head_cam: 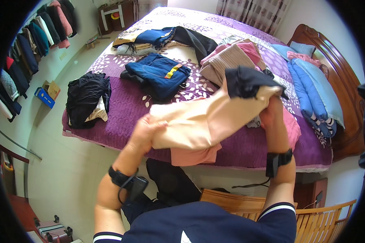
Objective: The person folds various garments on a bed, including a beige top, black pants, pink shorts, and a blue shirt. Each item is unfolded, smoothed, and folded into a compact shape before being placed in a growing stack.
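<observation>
Between my two hands stretches a beige garment with a black section at its far right end. My left hand grips its left edge, thumb on top. Near the black section, my right hand holds the other end, its fingers partly hidden by the cloth. The garment is raised above the near edge of the bed. Below it, a salmon-pink cloth hangs over the bed edge. Bright pink fabric lies beside my right forearm.
On the purple bedspread lie a black clothing pile, folded blue jeans, a ribbed beige knit and more clothes behind. Folded blue quilts lie by the wooden headboard. A wooden slatted chair stands close before me.
</observation>
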Available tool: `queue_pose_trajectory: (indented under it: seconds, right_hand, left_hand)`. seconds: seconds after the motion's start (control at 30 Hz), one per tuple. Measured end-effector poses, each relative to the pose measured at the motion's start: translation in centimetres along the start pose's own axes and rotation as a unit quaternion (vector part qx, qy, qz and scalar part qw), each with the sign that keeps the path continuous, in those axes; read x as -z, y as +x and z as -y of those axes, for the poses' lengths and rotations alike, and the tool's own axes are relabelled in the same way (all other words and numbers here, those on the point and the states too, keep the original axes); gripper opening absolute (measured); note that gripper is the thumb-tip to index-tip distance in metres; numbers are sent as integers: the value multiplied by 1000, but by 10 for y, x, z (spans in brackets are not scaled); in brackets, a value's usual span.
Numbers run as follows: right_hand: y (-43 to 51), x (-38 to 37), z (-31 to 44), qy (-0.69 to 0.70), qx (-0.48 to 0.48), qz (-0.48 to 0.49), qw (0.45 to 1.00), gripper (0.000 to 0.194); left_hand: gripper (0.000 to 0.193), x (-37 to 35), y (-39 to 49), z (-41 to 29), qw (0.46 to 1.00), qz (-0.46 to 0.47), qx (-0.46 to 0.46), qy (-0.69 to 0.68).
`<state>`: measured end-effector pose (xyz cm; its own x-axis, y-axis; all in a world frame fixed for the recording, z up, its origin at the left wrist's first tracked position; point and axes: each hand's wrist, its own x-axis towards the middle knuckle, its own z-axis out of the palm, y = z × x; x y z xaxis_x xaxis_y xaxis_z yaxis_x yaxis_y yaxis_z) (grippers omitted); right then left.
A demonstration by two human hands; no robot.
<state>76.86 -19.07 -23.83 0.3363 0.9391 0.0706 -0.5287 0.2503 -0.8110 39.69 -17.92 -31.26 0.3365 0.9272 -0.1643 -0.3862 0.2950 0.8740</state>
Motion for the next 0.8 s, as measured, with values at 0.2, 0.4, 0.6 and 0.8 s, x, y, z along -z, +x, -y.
queue_pose_trajectory:
  seconds: [0.2, 0.4, 0.6, 0.8]
  right_hand:
    - [44, -73, 22, 76, 2, 79, 994, 20]
    - [8, -8, -51, 52, -72, 27, 996, 25]
    - [-54, 74, -106, -55, -201, -130, 969, 26]
    - [-67, 71, -76, 15, -235, 14, 972, 35]
  left_hand:
    - [36, 24, -7, -112, 988, -40, -152, -5]
    - [39, 58, -16, -78, 986, -62, -123, 99]
    - [43, 79, -31, 32, 976, -63, 25, 207]
    - [53, 85, -45, 44, 891, -241, -43, 383]
